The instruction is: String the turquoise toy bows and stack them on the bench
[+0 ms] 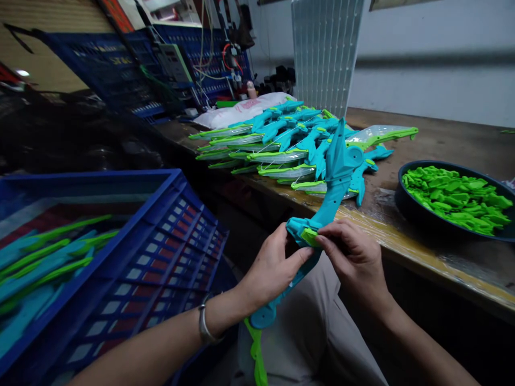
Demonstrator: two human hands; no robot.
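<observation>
A turquoise plastic toy bow [337, 195] with lime-green and clear limbs is held upright and slanted above my lap. My left hand [269, 266] wraps around its middle, with the thumb along the near side. A small lime-green plastic piece [309, 237] sits against the bow's middle, pinched between the thumb and fingertips of my right hand [354, 254]. Whether this piece is seated in the bow or only touching it, I cannot tell. At the right, a dark round basin [406, 201] holds many similar green pieces [454, 198].
Several more toy bows [277, 142] lie heaped on the worktable [434, 139], just beyond my hands. On the left, a blue plastic crate [177, 214] holds other turquoise and green parts [44, 257]. A translucent ribbed panel [325, 53] stands at the back.
</observation>
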